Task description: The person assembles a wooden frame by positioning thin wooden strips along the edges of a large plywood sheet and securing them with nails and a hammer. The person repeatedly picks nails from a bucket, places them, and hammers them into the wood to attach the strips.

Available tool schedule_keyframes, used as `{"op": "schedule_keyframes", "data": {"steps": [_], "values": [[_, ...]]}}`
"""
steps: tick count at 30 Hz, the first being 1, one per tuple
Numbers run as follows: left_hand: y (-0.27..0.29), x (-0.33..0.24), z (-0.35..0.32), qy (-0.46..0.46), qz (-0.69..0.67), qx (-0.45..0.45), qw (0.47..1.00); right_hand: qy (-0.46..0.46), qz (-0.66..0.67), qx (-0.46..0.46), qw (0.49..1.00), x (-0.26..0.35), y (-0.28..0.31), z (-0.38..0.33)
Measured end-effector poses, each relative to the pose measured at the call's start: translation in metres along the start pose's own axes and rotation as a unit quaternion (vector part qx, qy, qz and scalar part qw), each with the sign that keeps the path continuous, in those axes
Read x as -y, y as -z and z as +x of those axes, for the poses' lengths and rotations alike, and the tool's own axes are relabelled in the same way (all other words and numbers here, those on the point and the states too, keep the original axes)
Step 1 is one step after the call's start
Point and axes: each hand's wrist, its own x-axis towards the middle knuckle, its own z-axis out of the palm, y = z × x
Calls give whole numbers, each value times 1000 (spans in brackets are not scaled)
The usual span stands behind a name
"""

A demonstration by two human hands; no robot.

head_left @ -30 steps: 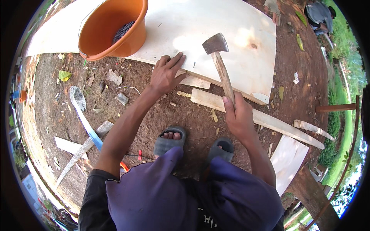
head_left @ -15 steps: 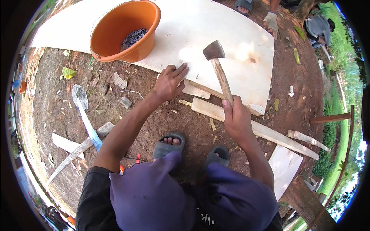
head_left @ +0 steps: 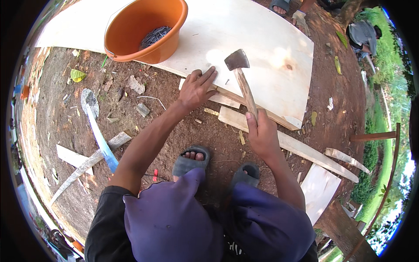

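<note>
Now the right hand (head_left: 261,133) grips the hammer (head_left: 241,78), head above the plywood (head_left: 262,43) near a nail (head_left: 227,81) — left hand (head_left: 196,87) spread flat on the near edge; bucket (head_left: 146,28) well aside.

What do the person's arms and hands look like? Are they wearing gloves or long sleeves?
No gloves: the left hand and the right hand are bare, with no rings or watch showing. Both forearms are uncovered too. A black short sleeve shows at the left upper arm.
</note>
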Motion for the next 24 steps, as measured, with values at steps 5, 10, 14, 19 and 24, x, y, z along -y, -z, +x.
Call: {"op": "schedule_keyframes", "data": {"steps": [5,10,14,19,24], "values": [[-5,2,0,15,27,-11,999,58,128,-156,978,55,47,4],[-10,1,-1,28,30,-15,999,75,52,-154,984,21,19,3],[-15,-4,0,36,31,-16,999,11,-74,8,997,-36,-18,5],[-7,-5,-1,65,61,22,996,0,11,-76,997,-4,9,10],[-8,-9,-7,95,58,61,992,8,42,-82,996,16,21,13]]}}
